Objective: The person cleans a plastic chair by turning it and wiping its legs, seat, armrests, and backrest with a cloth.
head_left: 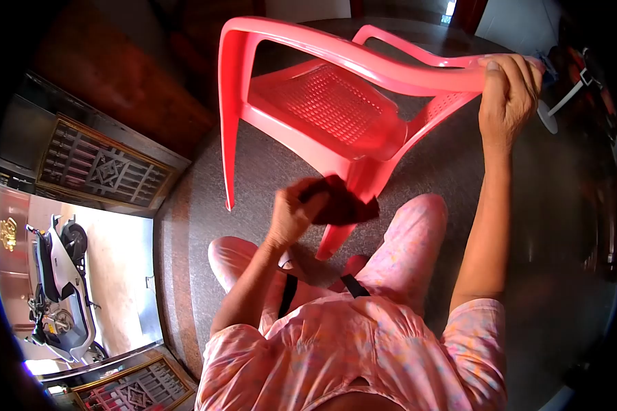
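A pink plastic armchair (308, 130) stands tilted in front of me, with its perforated seat showing. My right hand (511, 96) is closed over the top of its backrest, at the upper right. Below the seat, near a front leg of the chair, my left hand (298, 209) is closed on a dark red cloth (339, 200). The cloth lies against or just before the leg; whether they touch, I cannot tell. The fingertips of my left hand are partly hidden by the cloth.
My knees in patterned pink trousers (415, 233) are on both sides of the chair's nearest leg. Dark speckled floor (267, 168) surrounds the chair. At the left, a doorway opens onto a parked scooter (62, 274). Straps and dim objects (576, 89) are at the far right.
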Action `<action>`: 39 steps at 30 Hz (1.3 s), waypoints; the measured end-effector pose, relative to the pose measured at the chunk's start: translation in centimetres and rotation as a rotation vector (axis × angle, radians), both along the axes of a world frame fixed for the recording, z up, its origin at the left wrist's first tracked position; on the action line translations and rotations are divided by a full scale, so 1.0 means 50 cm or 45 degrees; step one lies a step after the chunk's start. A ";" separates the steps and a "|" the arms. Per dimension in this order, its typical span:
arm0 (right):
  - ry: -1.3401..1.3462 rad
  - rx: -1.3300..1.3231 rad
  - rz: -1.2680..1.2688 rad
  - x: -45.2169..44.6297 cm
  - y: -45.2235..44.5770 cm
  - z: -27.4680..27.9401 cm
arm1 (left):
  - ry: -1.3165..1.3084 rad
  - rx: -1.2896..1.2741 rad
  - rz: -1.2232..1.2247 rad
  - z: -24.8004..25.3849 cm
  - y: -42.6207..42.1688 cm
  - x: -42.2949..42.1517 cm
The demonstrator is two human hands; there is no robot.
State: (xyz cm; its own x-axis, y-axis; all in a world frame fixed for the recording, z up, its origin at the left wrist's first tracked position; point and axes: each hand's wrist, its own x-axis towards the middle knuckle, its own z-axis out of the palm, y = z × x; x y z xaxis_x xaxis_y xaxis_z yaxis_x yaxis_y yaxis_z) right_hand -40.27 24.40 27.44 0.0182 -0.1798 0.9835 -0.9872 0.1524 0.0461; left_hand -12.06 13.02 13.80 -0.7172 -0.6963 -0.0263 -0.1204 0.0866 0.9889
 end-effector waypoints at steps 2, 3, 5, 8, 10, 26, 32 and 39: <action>-0.010 0.004 0.006 0.012 0.003 0.003 | 0.247 -0.080 0.246 0.028 -0.039 -0.009; -0.024 0.017 0.003 0.019 0.004 0.003 | 0.394 -0.181 0.363 0.027 -0.063 -0.013; -0.009 -0.004 -0.006 0.027 0.001 0.002 | 0.313 -0.602 0.634 0.034 -0.106 -0.018; 0.016 -0.016 -0.016 0.037 0.001 -0.001 | 0.084 -1.264 0.679 0.016 -0.174 -0.044; -0.001 -0.014 -0.010 0.046 -0.002 0.001 | -0.062 -1.698 0.484 -0.017 -0.215 -0.062; 0.059 0.049 -0.013 0.061 0.018 0.008 | -0.003 -1.504 0.038 -0.062 -0.033 -0.145; 0.069 0.131 0.058 0.071 0.027 0.013 | 0.101 -1.586 -0.041 -0.068 -0.064 -0.107; 0.103 0.097 0.060 0.104 0.020 0.011 | -0.119 -1.677 0.268 -0.026 -0.244 -0.020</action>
State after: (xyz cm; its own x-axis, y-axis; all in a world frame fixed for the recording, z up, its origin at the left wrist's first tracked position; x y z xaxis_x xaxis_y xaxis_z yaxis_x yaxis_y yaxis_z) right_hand -35.09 25.40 28.00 0.1075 -0.2507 0.9621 -0.9858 0.0987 0.1358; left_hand -13.09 0.80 12.49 -0.6261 -0.3367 0.7033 -0.3115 0.9348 0.1703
